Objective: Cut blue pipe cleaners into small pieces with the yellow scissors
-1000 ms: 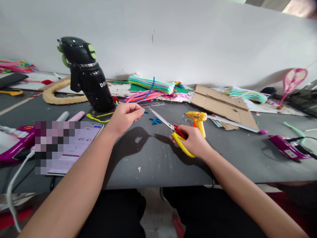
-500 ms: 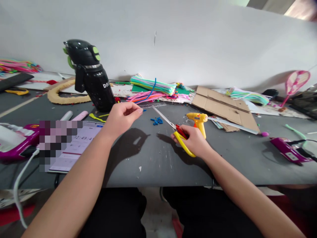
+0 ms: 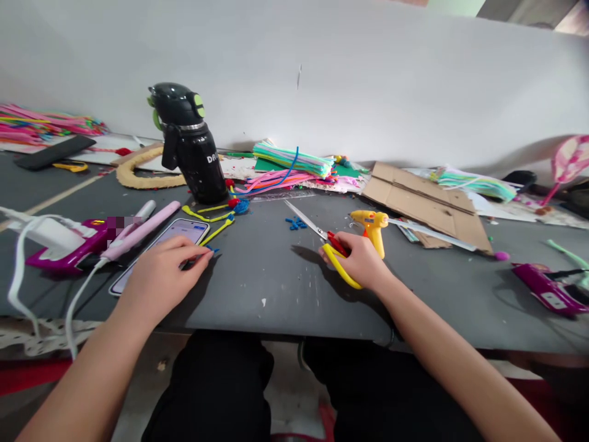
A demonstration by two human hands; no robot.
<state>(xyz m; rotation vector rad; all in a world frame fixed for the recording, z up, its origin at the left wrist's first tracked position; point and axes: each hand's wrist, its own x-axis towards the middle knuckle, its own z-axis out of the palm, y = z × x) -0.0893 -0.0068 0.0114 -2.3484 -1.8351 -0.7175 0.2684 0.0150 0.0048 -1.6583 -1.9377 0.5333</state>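
My left hand (image 3: 168, 270) is low over the phone (image 3: 193, 228) on the left, with thumb and fingers pinched together. A short blue pipe cleaner piece (image 3: 213, 249) pokes out at its fingertips. My right hand (image 3: 359, 258) grips scissors (image 3: 307, 217) with yellow and red handles; their blades point up and left across the grey tabletop. Close to the blades lies a small pile of cut blue pieces (image 3: 296, 224). Yellow pipe cleaner stems (image 3: 216, 232) with red and blue ends rest just beyond my left fingers.
A black bottle (image 3: 197, 162) stands at the back left. Behind the scissors are pipe cleaner bundles (image 3: 294, 161). A yellow glue gun (image 3: 375, 230) sits right of them, near flattened cardboard (image 3: 427, 205). Left are a pink wand-shaped tool (image 3: 142, 230) and a purple power strip (image 3: 69, 248) with cables.
My left hand has moved left and down from near the pile to over the phone, keeping the blue piece. My right hand and the scissors have barely moved. The view has shifted slightly.
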